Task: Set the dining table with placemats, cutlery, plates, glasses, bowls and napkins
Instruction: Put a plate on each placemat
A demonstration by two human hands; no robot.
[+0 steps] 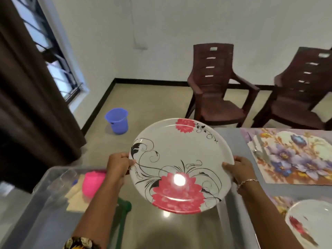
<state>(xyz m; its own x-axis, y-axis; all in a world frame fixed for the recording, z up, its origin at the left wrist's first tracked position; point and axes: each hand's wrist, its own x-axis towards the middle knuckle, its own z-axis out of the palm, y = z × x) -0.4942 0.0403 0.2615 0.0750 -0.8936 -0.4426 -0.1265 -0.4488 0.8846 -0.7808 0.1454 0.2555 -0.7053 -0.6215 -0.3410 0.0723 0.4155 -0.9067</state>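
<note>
A white plate (181, 164) with red flowers and black swirls is held in the air above a clear plastic bin (52, 193). My left hand (117, 165) grips its left rim and my right hand (239, 168) grips its right rim. To the right, on the grey table (228, 133), lies a floral placemat (294, 157) with cutlery (260, 150) on its left side. A second placemat at the lower right bears another flowered plate (309, 225). Inside the bin sit a pink bowl (93, 182) and folded beige napkins (77, 194).
Two brown plastic chairs (215, 87) (301, 90) stand beyond the table's far edge. A blue bucket (117, 120) is on the floor near the wall. A dark curtain (30, 97) hangs at the left by a barred window. Something green shows through the bin wall.
</note>
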